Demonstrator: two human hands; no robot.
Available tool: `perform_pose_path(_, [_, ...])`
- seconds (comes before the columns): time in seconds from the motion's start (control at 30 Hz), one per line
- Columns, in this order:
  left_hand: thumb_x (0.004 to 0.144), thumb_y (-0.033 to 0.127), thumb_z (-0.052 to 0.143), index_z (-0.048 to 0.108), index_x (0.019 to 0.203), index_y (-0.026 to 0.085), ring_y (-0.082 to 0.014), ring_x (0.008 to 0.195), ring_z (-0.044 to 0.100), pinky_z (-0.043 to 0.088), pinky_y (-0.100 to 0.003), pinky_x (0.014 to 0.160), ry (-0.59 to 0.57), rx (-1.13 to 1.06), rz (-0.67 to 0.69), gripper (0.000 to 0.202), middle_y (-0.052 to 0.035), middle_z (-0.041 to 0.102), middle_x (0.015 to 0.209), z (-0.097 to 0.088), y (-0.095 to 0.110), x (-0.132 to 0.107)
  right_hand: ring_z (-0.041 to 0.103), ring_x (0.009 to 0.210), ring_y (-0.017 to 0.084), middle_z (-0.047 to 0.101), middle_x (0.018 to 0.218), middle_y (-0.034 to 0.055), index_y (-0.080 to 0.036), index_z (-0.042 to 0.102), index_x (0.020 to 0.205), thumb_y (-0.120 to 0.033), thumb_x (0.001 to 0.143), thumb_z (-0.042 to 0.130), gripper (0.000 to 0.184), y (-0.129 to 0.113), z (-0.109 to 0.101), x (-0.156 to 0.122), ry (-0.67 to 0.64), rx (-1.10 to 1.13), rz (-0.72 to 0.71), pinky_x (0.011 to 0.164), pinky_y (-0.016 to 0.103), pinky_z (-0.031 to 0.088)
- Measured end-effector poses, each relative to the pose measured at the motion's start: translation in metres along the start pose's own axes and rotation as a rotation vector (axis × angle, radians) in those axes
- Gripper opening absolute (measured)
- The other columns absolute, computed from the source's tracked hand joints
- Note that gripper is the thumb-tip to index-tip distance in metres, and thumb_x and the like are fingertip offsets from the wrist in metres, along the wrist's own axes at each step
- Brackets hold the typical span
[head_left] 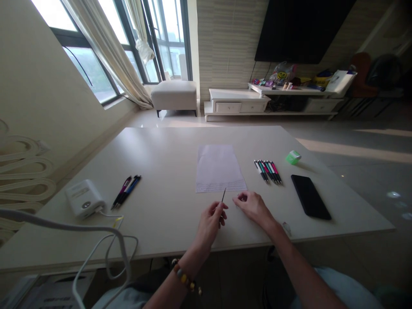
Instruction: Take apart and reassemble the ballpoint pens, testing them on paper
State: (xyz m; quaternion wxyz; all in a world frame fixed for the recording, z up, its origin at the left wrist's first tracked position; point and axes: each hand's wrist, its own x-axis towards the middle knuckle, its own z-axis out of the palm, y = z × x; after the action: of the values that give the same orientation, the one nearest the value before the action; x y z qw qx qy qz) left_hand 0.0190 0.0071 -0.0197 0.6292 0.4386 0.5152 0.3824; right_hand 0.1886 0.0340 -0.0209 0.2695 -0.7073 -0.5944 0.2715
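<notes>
My left hand (213, 221) pinches a thin dark pen refill (223, 194), which points up and away over the near edge of a paper sheet (216, 165). Rows of writing run along that edge of the sheet. To its right, my right hand (252, 205) is closed at the fingertips, low over the table. Something tiny shows at those fingertips, too small to name. Beyond the right hand lies a row of several click pens (268, 171) with white, green and pink barrels. A small clear piece (286, 228) lies by my right forearm.
On the right of the table (161, 159) are a black phone (310, 196) and a small green container (293, 157). Purple and blue pens (126, 192) lie at left, beside a white charger box (84, 198) with a looping white cable (124, 242).
</notes>
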Motion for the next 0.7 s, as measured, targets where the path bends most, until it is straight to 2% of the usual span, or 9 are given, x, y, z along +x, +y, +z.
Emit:
perform_pose_path(0.07, [0.074,0.056,0.053,0.058,0.08,0.016,-0.0068,0.047,0.043,0.03,-0.019,0.045,-0.002,-0.003,-0.009,0.041,0.0027,0.05,0.06,0.001,-0.001,0.0,0.06,0.064,0.019,0.068,0.069,0.0076,-0.017,0.067,0.069,-0.039,0.075,0.057,0.025,-0.003,-0.006,0.0,0.035,0.065,-0.004,0.062,0.028,0.042])
perform_pose_path(0.13, [0.074,0.056,0.053,0.058,0.081,0.016,-0.0069,0.047,0.043,0.03,-0.019,0.045,-0.011,-0.006,-0.007,0.041,0.0027,0.049,0.06,0.002,-0.002,0.001,0.058,0.063,0.017,0.067,0.069,0.0064,-0.016,0.068,0.073,-0.045,0.079,0.053,0.033,-0.007,-0.01,-0.002,-0.001,0.217,-0.025,0.059,0.027,0.042])
perform_pose_path(0.23, [0.074,0.057,0.052,0.058,0.079,0.015,-0.007,0.047,0.044,0.03,-0.019,0.045,-0.046,-0.006,0.009,0.042,0.0026,0.05,0.059,0.004,-0.005,0.002,0.049,0.052,0.012,0.06,0.06,0.0013,-0.015,0.068,0.077,-0.05,0.079,0.054,0.038,-0.016,-0.007,-0.007,-0.205,0.459,-0.08,0.05,0.023,0.038])
perform_pose_path(0.3, [0.074,0.059,0.053,0.058,0.078,0.015,-0.0073,0.048,0.044,0.031,-0.02,0.046,-0.066,-0.004,0.017,0.044,0.0022,0.05,0.059,0.006,-0.007,0.002,0.044,0.048,0.01,0.056,0.057,-0.0008,-0.014,0.067,0.075,-0.051,0.076,0.059,0.038,-0.021,0.0,-0.011,-0.294,0.549,-0.117,0.046,0.022,0.035])
perform_pose_path(0.37, [0.073,0.06,0.053,0.058,0.079,0.015,-0.0074,0.048,0.045,0.031,-0.02,0.045,-0.076,-0.003,0.022,0.046,0.002,0.05,0.059,0.007,-0.009,0.002,0.044,0.048,0.01,0.055,0.055,-0.0008,-0.014,0.065,0.071,-0.051,0.074,0.061,0.037,-0.025,0.006,-0.013,-0.249,0.594,-0.132,0.045,0.021,0.035])
perform_pose_path(0.43, [0.074,0.059,0.053,0.06,0.081,0.014,-0.0071,0.047,0.044,0.031,-0.019,0.044,-0.067,-0.004,0.021,0.046,0.0022,0.05,0.059,0.007,-0.012,0.002,0.048,0.048,0.011,0.057,0.056,0.001,-0.014,0.064,0.072,-0.052,0.075,0.06,0.038,-0.026,0.008,-0.011,-0.089,0.646,-0.095,0.043,0.021,0.036])
perform_pose_path(0.53, [0.075,0.056,0.053,0.062,0.086,0.013,-0.0069,0.047,0.045,0.032,-0.019,0.044,-0.004,-0.01,0.037,0.045,0.0018,0.052,0.06,0.004,-0.012,0.003,0.055,0.05,0.012,0.066,0.07,0.0072,-0.013,0.062,0.077,-0.053,0.076,0.057,0.039,-0.023,0.005,-0.004,0.152,0.735,-0.012,0.041,0.021,0.037])
perform_pose_path(0.6, [0.075,0.05,0.057,0.063,0.091,0.013,-0.0082,0.051,0.05,0.036,-0.02,0.047,0.054,-0.022,0.053,0.041,0.0001,0.055,0.064,0.0,-0.01,0.004,0.056,0.048,0.012,0.068,0.073,0.0087,-0.013,0.062,0.076,-0.05,0.076,0.058,0.037,-0.021,0.004,0.0,0.137,0.696,0.011,0.041,0.022,0.038])
perform_pose_path(0.7, [0.074,0.039,0.061,0.063,0.096,0.013,-0.0132,0.063,0.06,0.045,-0.023,0.056,0.102,-0.013,0.068,0.035,-0.0046,0.061,0.074,-0.007,-0.004,0.005,0.056,0.045,0.014,0.068,0.064,0.007,-0.014,0.066,0.074,-0.044,0.072,0.062,0.031,-0.018,0.01,-0.002,-0.013,0.469,0.007,0.044,0.024,0.042])
